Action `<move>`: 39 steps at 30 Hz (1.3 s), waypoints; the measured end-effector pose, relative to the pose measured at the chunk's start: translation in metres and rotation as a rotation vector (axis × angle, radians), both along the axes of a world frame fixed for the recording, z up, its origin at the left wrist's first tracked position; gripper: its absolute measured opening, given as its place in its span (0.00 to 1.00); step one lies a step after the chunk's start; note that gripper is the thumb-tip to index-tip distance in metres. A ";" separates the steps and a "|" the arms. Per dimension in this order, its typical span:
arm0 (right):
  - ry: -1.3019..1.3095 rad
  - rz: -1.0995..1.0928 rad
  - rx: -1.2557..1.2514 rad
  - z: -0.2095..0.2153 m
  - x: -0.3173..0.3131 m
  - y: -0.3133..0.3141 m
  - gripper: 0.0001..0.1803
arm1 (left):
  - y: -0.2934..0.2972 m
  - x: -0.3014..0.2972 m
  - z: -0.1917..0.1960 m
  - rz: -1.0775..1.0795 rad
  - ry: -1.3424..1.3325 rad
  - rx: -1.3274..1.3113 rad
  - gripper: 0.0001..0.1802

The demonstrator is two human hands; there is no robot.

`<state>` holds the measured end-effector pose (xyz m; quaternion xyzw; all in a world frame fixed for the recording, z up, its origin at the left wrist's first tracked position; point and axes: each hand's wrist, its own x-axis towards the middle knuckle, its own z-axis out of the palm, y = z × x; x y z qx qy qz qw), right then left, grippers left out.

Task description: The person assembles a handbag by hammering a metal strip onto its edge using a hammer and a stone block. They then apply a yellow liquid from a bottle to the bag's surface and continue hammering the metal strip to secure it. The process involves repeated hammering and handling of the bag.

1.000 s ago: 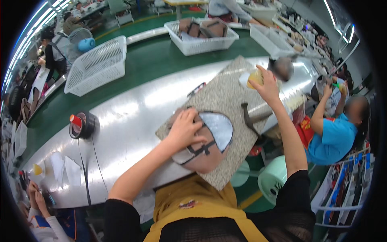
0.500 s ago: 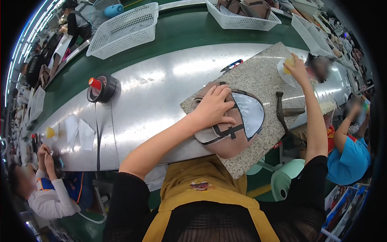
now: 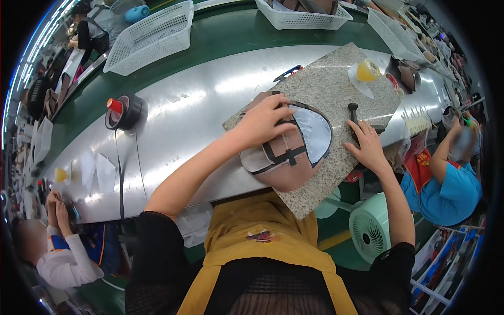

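Note:
A rounded brown bag piece with black strips and a silvery-white panel lies on a speckled stone slab. My left hand rests on its upper left part, fingers curled over it and thumb apart. Right of the bag piece, my right hand has its fingers over a dark-headed hammer lying on the slab. Much of the hammer is hidden under that hand. Farther up the slab sits a tub of yellow material on a pale sheet.
A small cutter lies beside the slab. A tape roll with a red-topped item stands left on the metal table. White baskets line the green belt. A green fan is below right. Co-workers sit on both sides.
My right hand has left the yellow tub and come down to the hammer. My left hand stays on the bag piece. The whole view has shifted slightly.

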<state>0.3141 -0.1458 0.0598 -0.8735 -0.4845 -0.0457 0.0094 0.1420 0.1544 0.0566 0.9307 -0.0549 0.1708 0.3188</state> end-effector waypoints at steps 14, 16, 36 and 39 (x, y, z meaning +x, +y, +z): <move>0.323 -0.145 0.613 0.022 0.041 0.011 0.23 | 0.000 -0.127 0.016 -0.072 0.041 0.549 0.33; 0.502 -0.086 0.658 0.051 -0.005 0.027 0.21 | 0.012 -0.110 0.014 -0.153 0.007 0.548 0.27; 1.247 0.167 1.063 0.085 -0.231 0.042 0.24 | -0.055 -0.139 0.086 -0.127 -0.062 -1.472 0.35; 1.226 0.116 1.008 0.089 -0.240 0.043 0.20 | -0.037 -0.150 0.056 -0.104 -0.068 -1.797 0.28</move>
